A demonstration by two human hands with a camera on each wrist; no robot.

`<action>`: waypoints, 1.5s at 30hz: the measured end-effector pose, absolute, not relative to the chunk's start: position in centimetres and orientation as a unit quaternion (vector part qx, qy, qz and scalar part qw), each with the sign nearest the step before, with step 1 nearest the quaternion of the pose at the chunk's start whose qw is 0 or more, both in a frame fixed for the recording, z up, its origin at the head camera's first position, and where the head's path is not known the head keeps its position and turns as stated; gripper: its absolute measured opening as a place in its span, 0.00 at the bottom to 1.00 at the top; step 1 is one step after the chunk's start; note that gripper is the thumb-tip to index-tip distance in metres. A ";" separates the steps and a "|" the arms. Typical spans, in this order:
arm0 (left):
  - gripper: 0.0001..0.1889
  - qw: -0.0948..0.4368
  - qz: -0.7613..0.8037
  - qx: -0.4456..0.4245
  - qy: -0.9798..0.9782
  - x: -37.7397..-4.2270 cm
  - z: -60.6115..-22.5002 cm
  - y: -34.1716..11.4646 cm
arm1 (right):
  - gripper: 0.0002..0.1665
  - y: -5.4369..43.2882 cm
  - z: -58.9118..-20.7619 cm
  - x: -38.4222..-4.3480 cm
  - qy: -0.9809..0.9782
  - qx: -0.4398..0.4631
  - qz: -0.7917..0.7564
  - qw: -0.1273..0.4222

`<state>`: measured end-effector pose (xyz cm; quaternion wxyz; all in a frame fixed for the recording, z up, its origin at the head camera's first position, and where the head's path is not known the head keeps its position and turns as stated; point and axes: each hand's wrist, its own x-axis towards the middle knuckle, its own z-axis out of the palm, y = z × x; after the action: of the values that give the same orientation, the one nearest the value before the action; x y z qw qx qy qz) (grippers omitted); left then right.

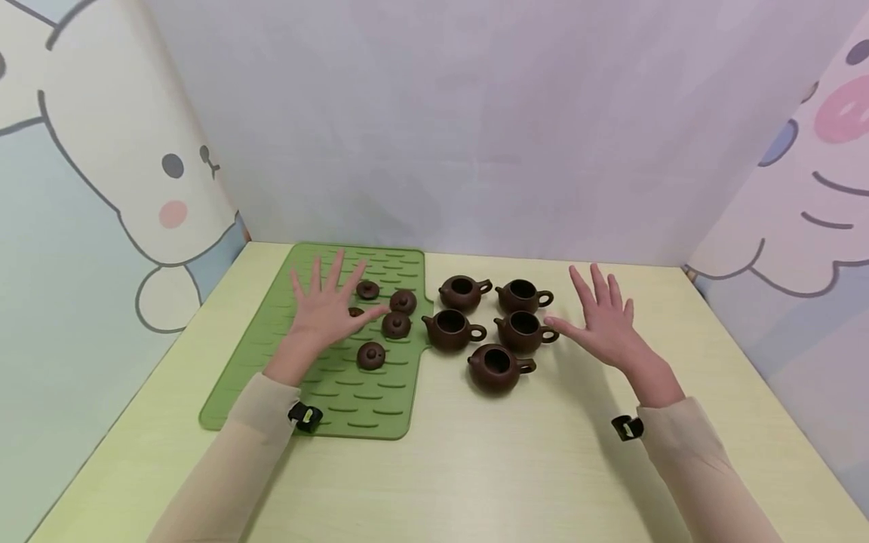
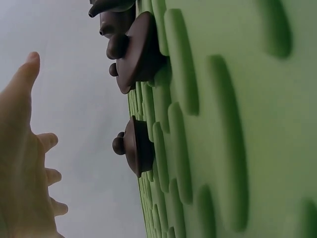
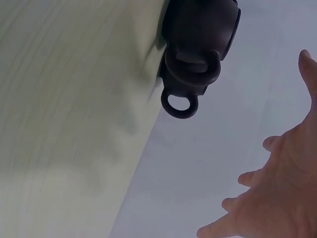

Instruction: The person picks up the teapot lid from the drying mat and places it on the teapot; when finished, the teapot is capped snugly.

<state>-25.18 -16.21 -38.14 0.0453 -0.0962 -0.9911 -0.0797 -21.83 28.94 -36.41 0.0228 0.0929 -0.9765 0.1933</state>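
Note:
My left hand (image 1: 324, 313) is spread over the green ridged mat (image 1: 366, 411), fingers straight and apart, holding nothing. Around its thumb lie several small brown teapot lids with round knobs, among them a front lid (image 1: 371, 355) and a back lid (image 1: 367, 289); one lid (image 1: 354, 311) is partly hidden by the hand. In the left wrist view a lid (image 2: 132, 148) rests knob-up on the mat. Spread fingers also show on my right hand (image 1: 607, 328), which hovers right of several lidless brown teapots. Its thumb overlaps the handle of one teapot (image 1: 521, 333) in the head view.
The frontmost teapot (image 1: 494, 369) stands apart from two loose rows behind it, all spouts leftward. A pale wooden table (image 1: 475, 467) carries everything. Behind rises a plain light wall (image 1: 468, 151), with cartoon-printed panels (image 1: 156, 188) at both sides.

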 end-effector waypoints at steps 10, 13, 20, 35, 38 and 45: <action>0.51 0.032 -0.119 -0.103 -0.987 -24.1 -38.1 -16.5 | 0.60 28.3 -36.2 -21.1 -0.968 0.116 0.223 0.016; 0.52 0.028 -0.123 -0.105 -0.986 -23.8 -38.1 -16.4 | 0.59 28.1 -36.3 -20.9 -0.965 0.123 0.232 0.017; 0.51 0.019 -0.119 -0.116 -0.986 -23.0 -37.7 -16.1 | 0.58 27.8 -36.5 -20.6 -0.957 0.136 0.256 0.013; 0.49 0.017 -0.144 -0.143 -0.979 -21.8 -38.2 -16.4 | 0.54 27.0 -36.8 -19.9 -0.953 0.141 0.269 -0.001; 0.48 0.020 -0.154 -0.148 -0.977 -21.6 -38.3 -16.4 | 0.54 26.8 -36.8 -19.8 -0.954 0.143 0.264 -0.002; 0.45 0.031 -0.163 -0.157 -0.974 -21.1 -38.8 -16.5 | 0.53 26.4 -36.8 -19.4 -0.953 0.147 0.264 -0.006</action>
<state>-21.10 -16.54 -38.75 0.0314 -0.1566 -0.9736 -0.1631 -19.38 26.41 -36.82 -0.0059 0.1473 -0.9531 0.2642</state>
